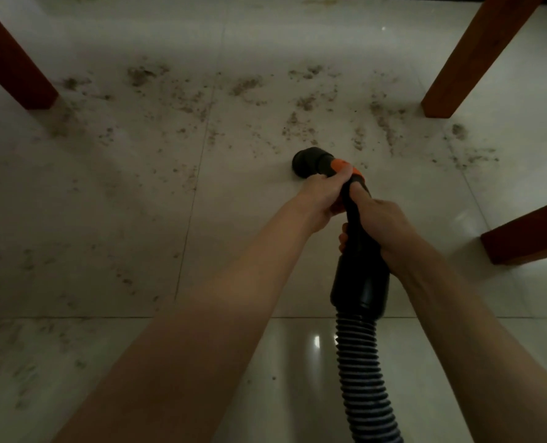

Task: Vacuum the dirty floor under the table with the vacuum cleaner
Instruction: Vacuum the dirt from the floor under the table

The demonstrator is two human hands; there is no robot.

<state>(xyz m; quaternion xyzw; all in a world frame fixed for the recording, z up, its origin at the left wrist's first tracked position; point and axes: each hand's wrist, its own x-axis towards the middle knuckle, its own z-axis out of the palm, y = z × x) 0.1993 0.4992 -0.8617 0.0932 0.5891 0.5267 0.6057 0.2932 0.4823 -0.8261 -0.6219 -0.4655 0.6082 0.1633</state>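
**A:** Head view first. Edges and room?

**B:** Pale tiled floor (pixel 121 219) with dark grout lines. Three reddish wooden table legs: one far left (pixel 13 65), one far right (pixel 470 62), a third at the right edge nearer the camera (pixel 528 233). Wide open stretch of tile between the two far legs. Dirt (pixel 301 123) scattered in a band across that stretch, thinner patches down the left side; cleaner, glossy tile nearest the camera.

**A:** And each grip?

**B:** Left hand (pixel 321 198) curled round the vacuum nozzle (pixel 310 159) just behind its orange collar (pixel 342 166), thumb on top. Right hand (pixel 382 223) wrapped round the black tube (pixel 360 279) right behind the left, thumb lying along it. Both closed tight on the wand, hands touching or nearly so. Ribbed hose (pixel 361 372) trailing back toward the bottom edge. Nozzle mouth angled down to the left, low over the tile at the near fringe of the dirt; contact with the floor not clear.

**A:** Any writing?

**B:** None legible; too dim.
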